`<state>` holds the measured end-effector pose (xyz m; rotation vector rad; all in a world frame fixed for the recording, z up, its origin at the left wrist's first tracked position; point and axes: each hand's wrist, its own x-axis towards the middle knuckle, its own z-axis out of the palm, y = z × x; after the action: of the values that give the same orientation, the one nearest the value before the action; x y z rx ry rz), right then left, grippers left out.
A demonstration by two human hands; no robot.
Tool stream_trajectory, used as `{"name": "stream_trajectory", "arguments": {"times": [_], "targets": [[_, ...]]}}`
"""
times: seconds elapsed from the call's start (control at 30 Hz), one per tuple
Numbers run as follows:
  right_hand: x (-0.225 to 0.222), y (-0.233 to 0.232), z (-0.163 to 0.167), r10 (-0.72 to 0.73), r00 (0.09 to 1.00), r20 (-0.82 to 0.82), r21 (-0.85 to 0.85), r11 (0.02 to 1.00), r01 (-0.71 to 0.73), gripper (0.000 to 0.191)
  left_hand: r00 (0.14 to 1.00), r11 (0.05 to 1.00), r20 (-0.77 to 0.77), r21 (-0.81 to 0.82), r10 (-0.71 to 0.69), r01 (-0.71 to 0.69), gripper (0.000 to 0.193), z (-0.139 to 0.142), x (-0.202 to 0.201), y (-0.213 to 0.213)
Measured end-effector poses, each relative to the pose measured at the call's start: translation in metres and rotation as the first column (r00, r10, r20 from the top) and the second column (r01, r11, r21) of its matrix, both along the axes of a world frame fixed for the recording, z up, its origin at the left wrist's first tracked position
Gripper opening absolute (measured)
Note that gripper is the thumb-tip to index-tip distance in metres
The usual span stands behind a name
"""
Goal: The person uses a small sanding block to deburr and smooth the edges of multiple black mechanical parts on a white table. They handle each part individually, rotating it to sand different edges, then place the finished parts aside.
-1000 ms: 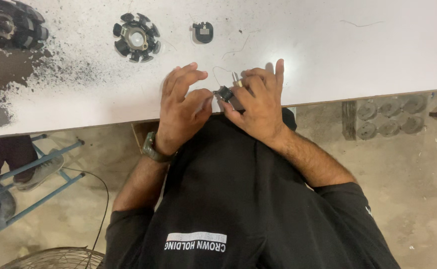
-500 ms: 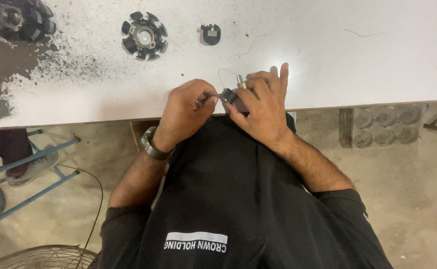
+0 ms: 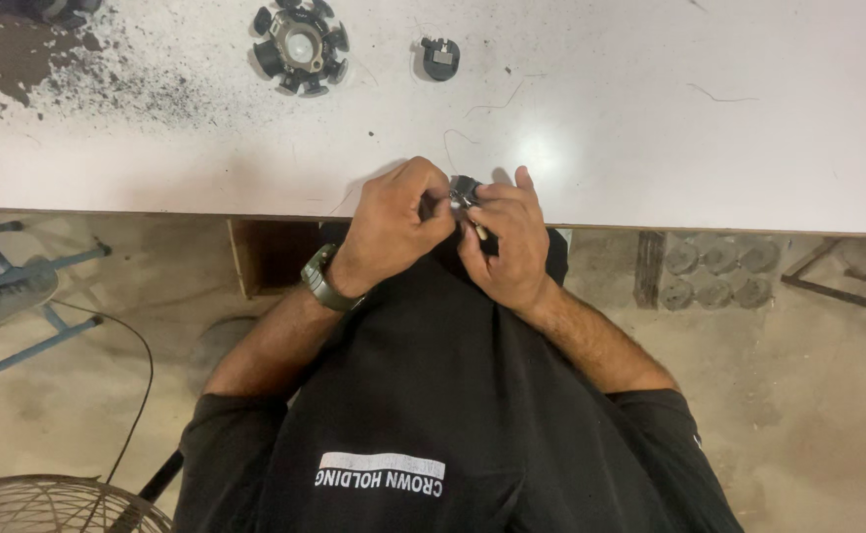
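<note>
At the near edge of the white table (image 3: 650, 128) my two hands meet over a small dark metal part (image 3: 465, 190). My left hand (image 3: 393, 222), with a watch on its wrist, is curled and pinches the part from the left. From the right, my right hand (image 3: 507, 242) holds the same part with bent fingers. Most of the part is hidden by my fingers. A thin wire (image 3: 450, 148) lies on the table just beyond it.
A black round part with several lobes (image 3: 300, 44) and a small black piece (image 3: 440, 56) lie at the table's far side. Dark powder (image 3: 18, 59) covers the far left. On the floor are a blue metal frame (image 3: 28, 296), a wire fan guard (image 3: 58, 503) and grey round pieces (image 3: 719, 271).
My right hand's fingers, spread a second ago, have curled down onto the part. My left hand has closed in on it too. The view has shifted a little.
</note>
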<state>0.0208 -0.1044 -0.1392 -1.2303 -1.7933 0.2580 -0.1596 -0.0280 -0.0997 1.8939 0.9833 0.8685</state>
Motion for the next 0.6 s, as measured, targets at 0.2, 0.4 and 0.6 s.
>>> {"name": "stream_trajectory", "arguments": {"times": [0.2,0.4,0.6], "targets": [[0.000,-0.001,0.005,0.008,0.999,0.053,0.004,1.000,-0.008,0.035,0.999,1.000,0.040,-0.006,0.006,-0.005,0.015,0.004,0.000,-0.004],[0.022,0.020,0.016,-0.118,0.985,0.129,-0.009,0.993,0.120,0.022,0.991,0.997,-0.131,0.077,-0.008,0.018,0.022,0.033,0.005,0.027],[0.046,0.026,0.029,-0.288,0.956,-0.056,0.013,0.957,0.289,0.016,0.820,0.986,-0.548,0.116,0.162,-0.118,0.063,0.058,0.026,0.103]]}}
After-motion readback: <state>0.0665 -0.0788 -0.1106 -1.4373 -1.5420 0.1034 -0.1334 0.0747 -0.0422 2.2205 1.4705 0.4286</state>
